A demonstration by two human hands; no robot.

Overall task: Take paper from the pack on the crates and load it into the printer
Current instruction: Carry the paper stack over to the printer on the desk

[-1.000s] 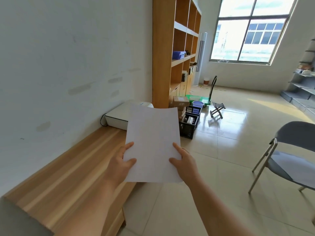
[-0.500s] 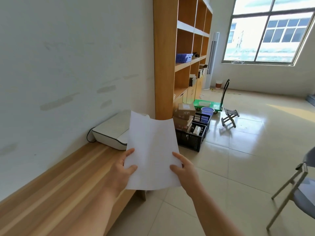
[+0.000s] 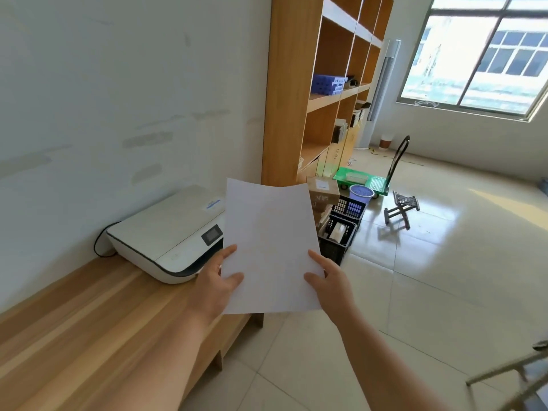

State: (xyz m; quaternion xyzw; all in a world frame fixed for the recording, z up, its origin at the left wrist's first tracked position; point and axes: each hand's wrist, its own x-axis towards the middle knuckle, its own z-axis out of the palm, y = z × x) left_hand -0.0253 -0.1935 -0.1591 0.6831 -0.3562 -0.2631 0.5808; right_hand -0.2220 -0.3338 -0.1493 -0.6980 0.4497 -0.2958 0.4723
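I hold white paper (image 3: 268, 241) upright in front of me with both hands. My left hand (image 3: 215, 284) grips its lower left edge and my right hand (image 3: 330, 284) its lower right edge. The white printer (image 3: 166, 232) sits on the wooden bench (image 3: 89, 330) against the wall, just left of and behind the paper, lid shut; its right front corner is hidden by the sheet. Black crates (image 3: 341, 229) stand on the floor beyond the paper, with cardboard boxes (image 3: 323, 188) beside them. The paper pack is not discernible.
A tall wooden shelf unit (image 3: 296, 93) rises right behind the printer. A green trolley (image 3: 364, 179), a purple basket (image 3: 361, 193) and a small folding stool (image 3: 400, 206) stand on the tiled floor. A folding chair's legs (image 3: 510, 375) show at the lower right.
The view has closed in on the printer, which now appears larger and nearer. Both hands keep the same hold on the paper. The chair has slid almost out of view at the right.
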